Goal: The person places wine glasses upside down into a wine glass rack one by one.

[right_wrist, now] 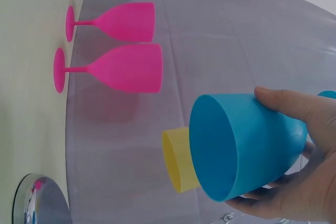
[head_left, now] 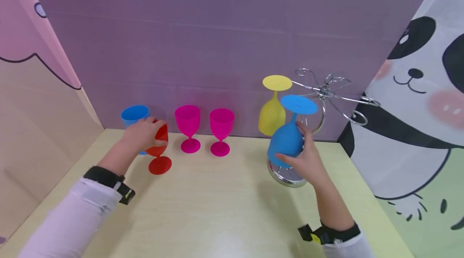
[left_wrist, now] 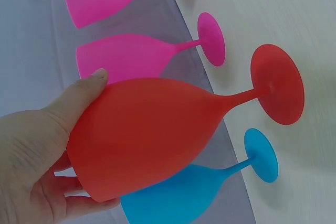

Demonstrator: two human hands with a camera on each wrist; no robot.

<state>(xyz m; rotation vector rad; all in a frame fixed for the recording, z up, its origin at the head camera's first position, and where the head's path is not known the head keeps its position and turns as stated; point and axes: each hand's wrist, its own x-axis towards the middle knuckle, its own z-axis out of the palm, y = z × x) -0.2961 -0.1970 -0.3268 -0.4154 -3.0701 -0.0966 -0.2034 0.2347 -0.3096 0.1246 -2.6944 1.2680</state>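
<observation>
Goblet (left_wrist: 147, 135) plain red, stemmed; blue goblet (head_left: 285, 143) tilted, upside down

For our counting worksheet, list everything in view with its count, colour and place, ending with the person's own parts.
Table: 1, pale, below the goblets
Backdrop: 1, purple, behind the table
Left panel: 1, pink and beige, left side
Panda print: 1, mostly black and white, right side
Rack: 1, silver, right of the table
Pink goblets: 2, pink, upright near the backdrop
Standing blue goblet: 1, blue, leftmost
Red goblet: 1, red, in the left hand
Yellow goblet: 1, yellow, upside down at the rack
Upside-down blue goblet: 1, blue, in the right hand
Wristbands: 2, black, one per wrist
Sleeves: 2, white, one per forearm
Hands: 2, bare, each gripping a goblet's bowl
</observation>
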